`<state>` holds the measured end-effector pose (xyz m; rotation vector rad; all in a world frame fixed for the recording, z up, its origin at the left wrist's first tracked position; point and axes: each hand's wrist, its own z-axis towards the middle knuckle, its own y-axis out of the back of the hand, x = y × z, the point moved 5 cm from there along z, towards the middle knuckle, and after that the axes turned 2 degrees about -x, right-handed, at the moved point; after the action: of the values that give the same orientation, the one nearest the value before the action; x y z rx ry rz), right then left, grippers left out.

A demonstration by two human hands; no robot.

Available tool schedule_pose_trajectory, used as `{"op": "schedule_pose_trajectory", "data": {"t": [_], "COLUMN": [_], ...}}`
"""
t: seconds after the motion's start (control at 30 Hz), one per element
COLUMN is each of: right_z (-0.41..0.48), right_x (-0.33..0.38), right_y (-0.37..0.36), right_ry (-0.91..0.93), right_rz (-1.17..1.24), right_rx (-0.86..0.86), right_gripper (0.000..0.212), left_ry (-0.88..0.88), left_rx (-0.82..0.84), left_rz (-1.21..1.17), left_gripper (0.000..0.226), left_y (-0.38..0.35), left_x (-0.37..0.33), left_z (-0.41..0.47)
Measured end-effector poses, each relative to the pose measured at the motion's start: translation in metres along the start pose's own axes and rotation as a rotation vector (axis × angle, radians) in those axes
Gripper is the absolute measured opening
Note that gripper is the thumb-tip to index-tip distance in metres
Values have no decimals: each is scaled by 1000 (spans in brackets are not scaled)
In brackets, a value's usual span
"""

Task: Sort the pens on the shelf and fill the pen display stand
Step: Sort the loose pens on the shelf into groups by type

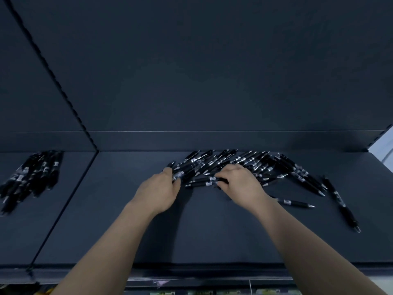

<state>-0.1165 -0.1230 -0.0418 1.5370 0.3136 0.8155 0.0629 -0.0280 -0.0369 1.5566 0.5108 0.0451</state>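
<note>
A loose heap of black pens (251,163) with silver bands lies spread along the back of the dark shelf (191,226). My left hand (161,188) reaches into the heap's left end, its fingers curled round a few pens there. My right hand (240,182) sits over the middle of the heap and pinches the end of a pen (202,183) that lies crosswise in front. Two stray pens lie apart at the right, one (295,202) near my right wrist and one (342,204) farther right. No pen display stand is in view.
A second bundle of black pens (32,177) lies on the neighbouring shelf section at the left, past a slotted upright divider (63,188). The shelf's back wall (212,141) rises right behind the heap. Packaged goods (212,292) show below the front edge.
</note>
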Motion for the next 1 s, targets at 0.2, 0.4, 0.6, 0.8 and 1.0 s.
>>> {"op": "schedule_pose_trajectory", "data": {"t": [0.2, 0.4, 0.6, 0.8, 1.0], "right_z": [18, 21, 30, 29, 33], "right_x": [12, 21, 20, 23, 30], "right_y": [-10, -19, -11, -16, -14], "right_ry": [48, 106, 90, 138, 89], "right_rz": [-138, -160, -82, -80, 55], "right_rx": [88, 116, 190, 209, 122], "right_gripper": [31, 32, 30, 24, 25], "left_ry": [18, 132, 234, 231, 260], "left_rx": [-81, -136, -42, 29, 70], "left_rz": [-11, -93, -64, -154, -170], "left_gripper": [21, 19, 35, 19, 23], "left_y": [9, 15, 10, 2, 6], "left_x": [17, 43, 62, 67, 70], "left_z": [4, 10, 23, 28, 32]}}
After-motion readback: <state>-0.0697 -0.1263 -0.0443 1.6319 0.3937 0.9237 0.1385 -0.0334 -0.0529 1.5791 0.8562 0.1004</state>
